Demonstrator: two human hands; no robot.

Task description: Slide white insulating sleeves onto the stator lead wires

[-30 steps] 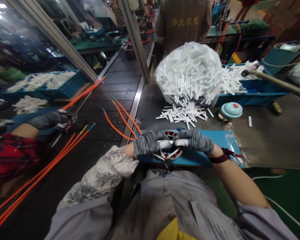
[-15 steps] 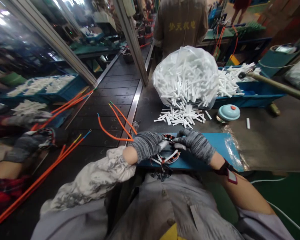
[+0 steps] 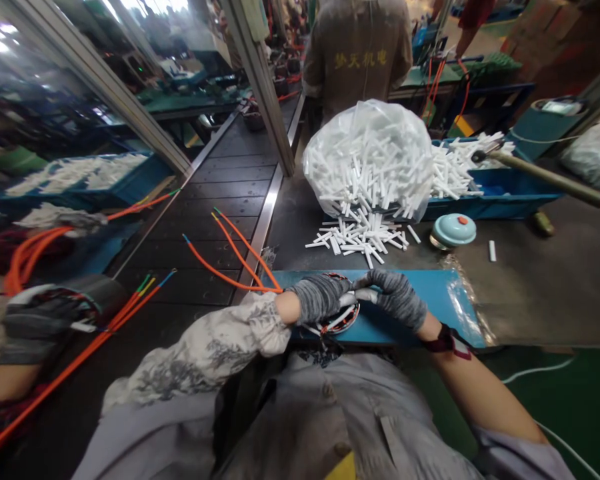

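A ring-shaped wound part (image 3: 344, 323) with white sleeves and orange and black wires lies on the blue board (image 3: 420, 303) in front of me. My left hand (image 3: 324, 298), in a grey striped glove, is closed over its upper left side. At its upper right, my right hand (image 3: 393, 295), gloved alike, has its fingers pinched close to the left fingertips; what lies between them is too small to make out. Orange leads (image 3: 225, 279) with blue, yellow and green ends run out to the left from under my left wrist.
A clear bag of white tubes (image 3: 373, 153) spills onto the table behind the board. Right of it are a blue bin (image 3: 510, 200), a light-blue round container (image 3: 454, 230) and a mallet (image 3: 550, 175). At left, a co-worker's gloved hand (image 3: 35, 320) holds another wound part.
My left hand has shifted right over the ring, and my right hand has lowered slightly, its fingers meeting the left ones. The co-worker's hands have moved apart at the left.
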